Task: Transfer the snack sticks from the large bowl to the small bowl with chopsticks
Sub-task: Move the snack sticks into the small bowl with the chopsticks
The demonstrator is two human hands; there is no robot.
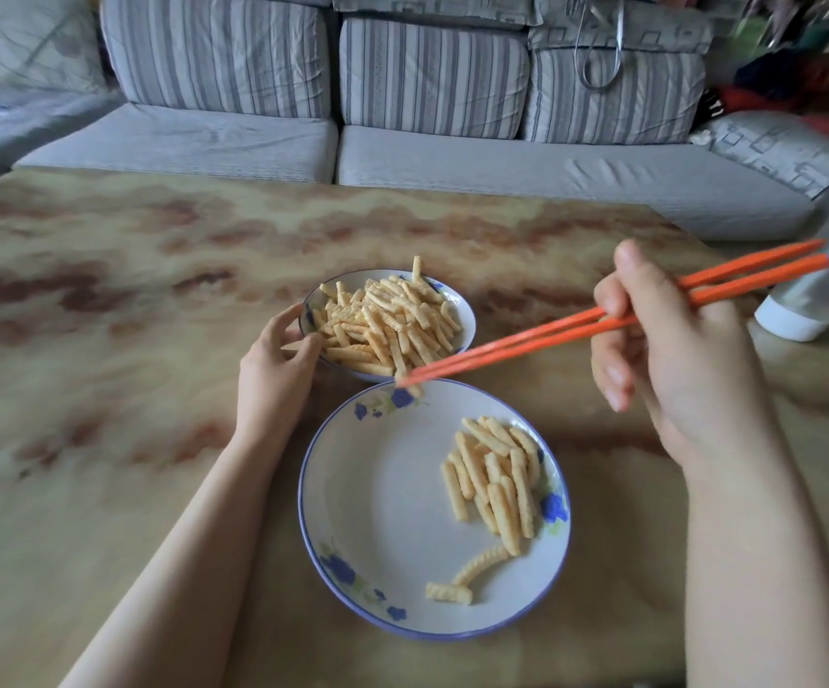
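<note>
Fingers (618, 290) grip chopsticks (526, 340), tips above the large bowl's (325, 434) far rim.

A home living room. A grey fabric sofa (432, 161) runs across from 10 to 2 o'clock. Its striped back cushions (432, 77) are creased, with a loose pillow (40, 37) at 10 o'clock and a patterned cushion (779, 146) at 2 o'clock. Just in front stands a desk (104, 315) with a marbled beige-and-brown top, carrying household china painted with blue flowers: a small bowl (458, 299) at the centre and a large bowl (382, 489) at 6 o'clock
</note>
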